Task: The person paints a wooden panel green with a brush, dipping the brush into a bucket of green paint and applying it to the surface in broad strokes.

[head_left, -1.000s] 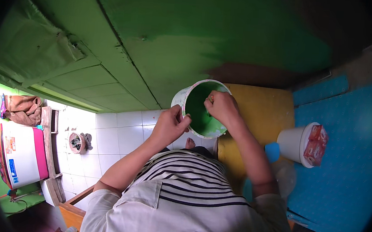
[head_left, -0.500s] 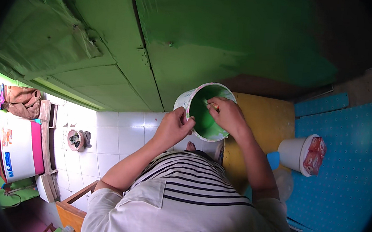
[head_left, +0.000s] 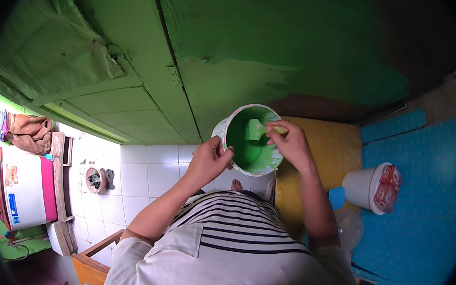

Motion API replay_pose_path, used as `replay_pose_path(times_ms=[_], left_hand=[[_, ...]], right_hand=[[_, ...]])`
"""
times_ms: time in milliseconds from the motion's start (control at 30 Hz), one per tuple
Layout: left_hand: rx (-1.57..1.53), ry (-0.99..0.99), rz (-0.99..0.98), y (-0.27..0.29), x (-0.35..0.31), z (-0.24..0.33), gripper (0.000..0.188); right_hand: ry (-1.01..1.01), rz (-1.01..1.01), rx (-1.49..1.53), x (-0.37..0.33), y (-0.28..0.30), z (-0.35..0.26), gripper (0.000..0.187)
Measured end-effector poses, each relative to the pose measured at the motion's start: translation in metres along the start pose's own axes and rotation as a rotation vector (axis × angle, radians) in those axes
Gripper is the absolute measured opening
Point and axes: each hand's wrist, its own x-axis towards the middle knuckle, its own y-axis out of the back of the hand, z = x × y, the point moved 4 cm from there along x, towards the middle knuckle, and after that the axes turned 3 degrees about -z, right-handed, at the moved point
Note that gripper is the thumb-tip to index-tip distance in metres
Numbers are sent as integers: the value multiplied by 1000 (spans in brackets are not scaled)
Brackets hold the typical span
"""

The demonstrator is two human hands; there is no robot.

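Bucket (head_left: 220, 130): one, white outside, held before the body with its mouth tilted toward the viewer; whether its base is supported cannot be told.
Green paint (head_left: 245, 157): seen inside the bucket.
Brush (head_left: 255, 129): one, its green-coated head held within the bucket's mouth.
Left grip (head_left: 209, 157): clenched on the bucket's near left rim.
Right grip (head_left: 291, 144): closed around the brush handle, part of which is covered by the fingers.
Yellow surface (head_left: 322, 148): one, seen right of the bucket, partly hidden by the right forearm.
White tub (head_left: 358, 187): one, farther right, topped by red packs (head_left: 388, 188).
Blue object (head_left: 336, 197): one, just beside the tub.
Round pot (head_left: 93, 183): one, on the tiled floor (head_left: 161, 178), well left.
Green wall (head_left: 302, 35): on the far side, partly dark brown.
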Motion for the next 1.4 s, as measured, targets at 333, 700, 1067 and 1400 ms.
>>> replay_pose_path(times_ms=[333,700,1067,1400], left_hand=[[-41,17,31,-2,-3,-7,28],[-20,-3,31,-5,0,2,28],[-189,-14,-25,-7,-4,4,26],[-184,-38,-18,-10,-8,25,19]], right_hand=[[-240,9,860,-38,40,48,30],[-346,-29,1369,-58,28,75,30],[-84,109,1248,-78,28,64,34],[616,226,-30,-114,42,7,31]])
